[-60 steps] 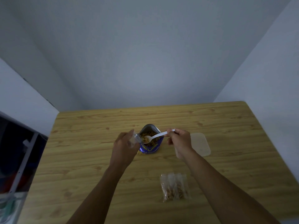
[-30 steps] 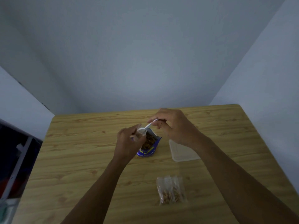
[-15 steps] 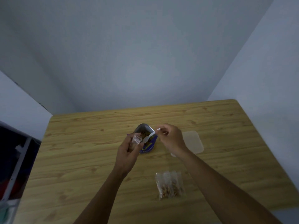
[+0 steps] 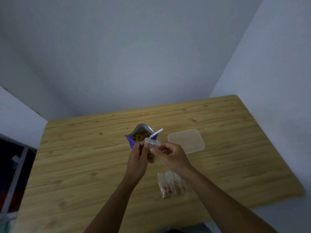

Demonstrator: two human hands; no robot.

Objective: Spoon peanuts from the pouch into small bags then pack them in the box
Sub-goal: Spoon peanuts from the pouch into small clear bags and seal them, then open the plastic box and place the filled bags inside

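A blue pouch (image 4: 133, 140) of peanuts stands open at the middle of the wooden table (image 4: 84, 157). A white spoon (image 4: 155, 133) rests in its mouth, handle sticking out to the right. In front of the pouch I hold a small clear bag (image 4: 151, 148) with peanuts in its bottom. My left hand (image 4: 138, 158) pinches its left side and my right hand (image 4: 171, 155) pinches its top edge on the right. A translucent plastic box (image 4: 186, 140) sits to the right of the pouch.
Filled small bags (image 4: 171, 185) lie in a pile on the table near my right forearm. Grey walls close the table at the back and right. A dark shelf unit (image 4: 13, 165) stands past the table's left edge.
My right hand has let go of the spoon, which now rests in the pouch. That hand came to the small bag's top edge, so both hands hold the bag.
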